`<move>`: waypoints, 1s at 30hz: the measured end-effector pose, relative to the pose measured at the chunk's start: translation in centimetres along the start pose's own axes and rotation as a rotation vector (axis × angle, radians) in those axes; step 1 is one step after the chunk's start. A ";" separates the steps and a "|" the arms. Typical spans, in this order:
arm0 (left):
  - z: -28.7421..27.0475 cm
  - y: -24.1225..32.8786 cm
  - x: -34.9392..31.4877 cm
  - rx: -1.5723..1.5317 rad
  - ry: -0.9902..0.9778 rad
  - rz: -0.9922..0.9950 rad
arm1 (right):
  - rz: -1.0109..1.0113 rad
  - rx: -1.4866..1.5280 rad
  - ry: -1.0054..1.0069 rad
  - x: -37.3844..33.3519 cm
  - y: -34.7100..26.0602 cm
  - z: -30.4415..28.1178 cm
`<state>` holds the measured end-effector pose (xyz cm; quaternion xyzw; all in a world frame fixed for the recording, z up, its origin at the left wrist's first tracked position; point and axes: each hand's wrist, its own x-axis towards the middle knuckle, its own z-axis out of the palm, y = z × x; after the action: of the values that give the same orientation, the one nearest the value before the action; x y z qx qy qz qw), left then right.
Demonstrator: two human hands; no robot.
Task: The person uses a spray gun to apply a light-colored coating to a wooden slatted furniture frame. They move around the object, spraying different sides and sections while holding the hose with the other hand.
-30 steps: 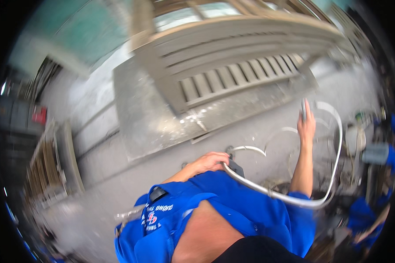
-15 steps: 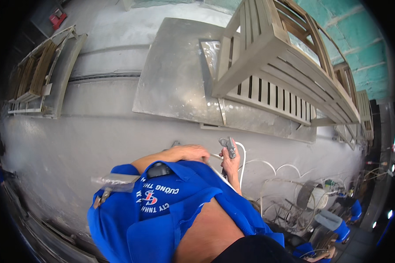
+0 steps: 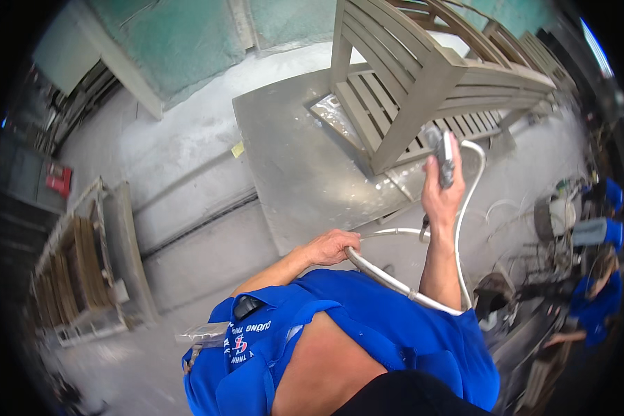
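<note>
My right hand (image 3: pixel 442 191) is raised in front of a slatted wooden bench, with its fingers round a grey spray gun (image 3: pixel 444 159). The gun's top is slightly blurred. White hose loops down beside my right forearm. In front of my chest, my left hand (image 3: pixel 334 247) is closed on the white hose (image 3: pixel 388 279). The slatted bench (image 3: pixel 423 104), coated grey-beige, stands beyond the gun on a flat grey metal sheet (image 3: pixel 284 152). I cannot tell whether spray leaves the gun.
At the left, a rack (image 3: pixel 83 270) holds slatted wooden pieces. A red object (image 3: pixel 58 179) lies farther back. Green-teal wall panels (image 3: pixel 180 41) rise at the far side. On the right, a co-worker in blue (image 3: pixel 596 305) is near a bucket-like container (image 3: pixel 553 216) and tangled hoses.
My right hand has lifted the spray gun up and right, toward the bench. My left hand has moved right with the hose. The view has turned, showing more wall and the left rack.
</note>
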<state>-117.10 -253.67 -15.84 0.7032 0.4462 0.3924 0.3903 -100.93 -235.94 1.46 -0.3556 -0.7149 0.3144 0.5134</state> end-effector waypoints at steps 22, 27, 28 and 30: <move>-23.9 -4.3 -13.7 -0.158 -0.157 -0.327 | 0.041 -0.152 0.259 22.1 -8.9 32.8; -30.8 -11.6 -13.2 -0.245 -0.385 0.037 | -0.088 -0.440 0.521 12.8 -10.1 31.2; -31.1 -12.5 -13.9 -0.257 -0.453 -0.018 | -0.055 -0.475 0.568 10.3 -10.9 30.8; -32.1 -14.2 -14.6 -0.286 -0.575 0.013 | 0.110 -0.539 0.618 6.0 -13.1 30.6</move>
<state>-154.87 -256.74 -19.14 0.7262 0.2537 0.2388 0.5927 -133.96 -240.72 6.74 -0.5928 -0.5639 0.0214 0.5745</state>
